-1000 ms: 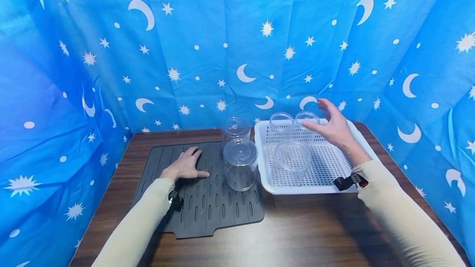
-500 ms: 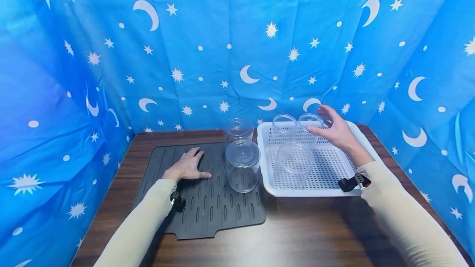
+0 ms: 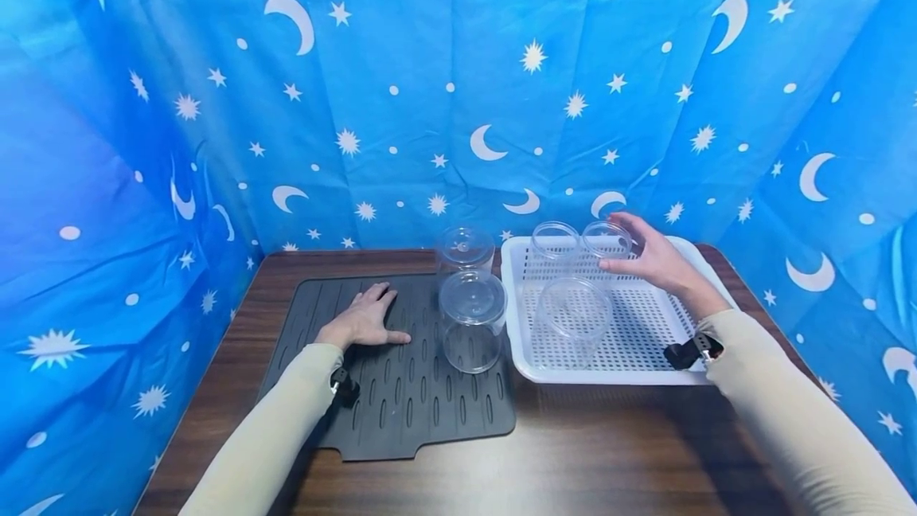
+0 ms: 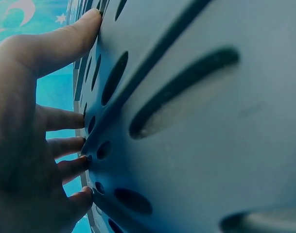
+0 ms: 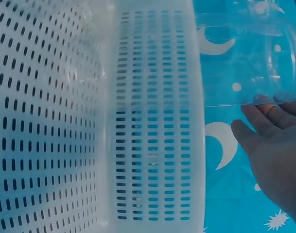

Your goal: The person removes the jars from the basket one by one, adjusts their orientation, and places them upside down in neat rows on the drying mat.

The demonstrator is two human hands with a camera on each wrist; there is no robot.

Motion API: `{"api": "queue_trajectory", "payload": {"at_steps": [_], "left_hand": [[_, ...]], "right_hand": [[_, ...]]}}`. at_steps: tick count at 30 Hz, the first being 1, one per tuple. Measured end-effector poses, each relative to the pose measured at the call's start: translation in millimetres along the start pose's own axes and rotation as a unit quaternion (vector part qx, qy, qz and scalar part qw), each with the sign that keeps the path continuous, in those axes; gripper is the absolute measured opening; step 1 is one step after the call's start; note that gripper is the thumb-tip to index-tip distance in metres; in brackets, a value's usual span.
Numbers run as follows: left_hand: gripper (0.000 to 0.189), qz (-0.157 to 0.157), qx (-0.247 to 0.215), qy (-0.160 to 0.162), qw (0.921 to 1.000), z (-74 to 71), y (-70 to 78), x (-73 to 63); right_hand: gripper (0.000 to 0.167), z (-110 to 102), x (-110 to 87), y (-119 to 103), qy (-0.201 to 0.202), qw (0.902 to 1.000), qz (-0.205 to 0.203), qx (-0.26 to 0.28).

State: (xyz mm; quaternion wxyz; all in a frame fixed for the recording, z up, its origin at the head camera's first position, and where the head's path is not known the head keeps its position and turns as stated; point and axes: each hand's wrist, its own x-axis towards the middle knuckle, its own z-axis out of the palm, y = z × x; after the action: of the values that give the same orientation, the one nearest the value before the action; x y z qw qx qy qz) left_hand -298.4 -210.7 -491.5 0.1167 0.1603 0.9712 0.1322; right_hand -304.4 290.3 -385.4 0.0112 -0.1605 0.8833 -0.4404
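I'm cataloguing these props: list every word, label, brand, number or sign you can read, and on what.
No readable text anywhere.
Clear cylindrical containers, white perforated plastic basket, dark grey slotted mat: no lettering visible.
Blue fabric curtain: only pale moons, stars and dots.
Black wrist-worn devices: too small to tell whether marked.

- Long, close-fitting, cream fabric left sleeve (image 3: pixel 261 424).
- Long, cream fabric right sleeve (image 3: pixel 791 400), creased along the forearm.
- Small, black, angular left wrist device (image 3: pixel 347 388).
- Similar black right wrist device (image 3: pixel 684 353).
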Motion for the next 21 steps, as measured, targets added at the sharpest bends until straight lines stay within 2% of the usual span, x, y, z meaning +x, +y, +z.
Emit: {"api": "queue_trajectory", "payload": {"at_steps": [6, 14, 21], "left_hand": [[0.102, -0.001, -0.002, 0.003, 1.0, 1.6, -0.2, 0.7], [0.104, 0.003, 0.001, 0.006, 1.0, 1.9, -3.0, 3.8], [0.103, 0.003, -0.004, 0.009, 0.9999, 2.8, -2.9, 1.6]], "right_hand": [[0.093, 3, 4.6, 10, -0.029, 0.9994, -0.005, 0.021], [0.085, 5, 8.7, 18, -0.029, 0.9983, 0.002, 0.051], [0.076, 3, 8.2, 26, -0.037, 0.9958, -0.019, 0.082]]}}
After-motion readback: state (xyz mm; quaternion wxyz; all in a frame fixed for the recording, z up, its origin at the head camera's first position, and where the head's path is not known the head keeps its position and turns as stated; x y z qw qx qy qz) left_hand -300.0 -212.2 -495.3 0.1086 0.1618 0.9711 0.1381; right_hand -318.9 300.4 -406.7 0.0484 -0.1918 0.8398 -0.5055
